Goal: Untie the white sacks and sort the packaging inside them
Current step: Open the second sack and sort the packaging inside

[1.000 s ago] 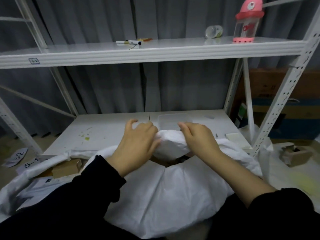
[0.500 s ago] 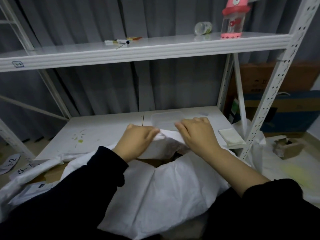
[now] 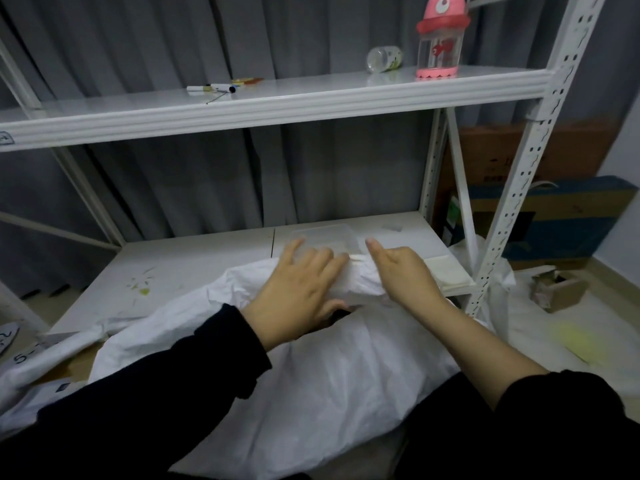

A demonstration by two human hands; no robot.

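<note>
The white sack (image 3: 311, 393) is the largest item in view: it lies slumped across the front edge of the lower shelf (image 3: 194, 268) of a white metal rack and down toward the person, its mouth end bunched into a rolled fold on the shelf surface. A dark gap shows at the mouth just below the fold, which suggests the neck is already loosened; no cord or knot can be made out, and the contents are not visible. Judged step in hand: working the mouth open by rolling the rim back. To do this well, both hands should draw the rim outward and back evenly, keeping the fold flat on the shelf so that the packaging does not spill over the front edge, and keeping the clear plastic tray (image 3: 325, 237) just behind the fold free of the fabric. The left hand (image 3: 298, 285) lies palm down on the fold, fingers spread and extended, thumb tucked toward the dark gap; it presses the fabric rather than pinching it. The right hand (image 3: 401, 268) rests on the right side of the fold, fingers loosely curled, index finger extended forward; whether it grips fabric underneath cannot be told. The two hands are near each other but apart, with a short stretch of the fold between them.
</note>
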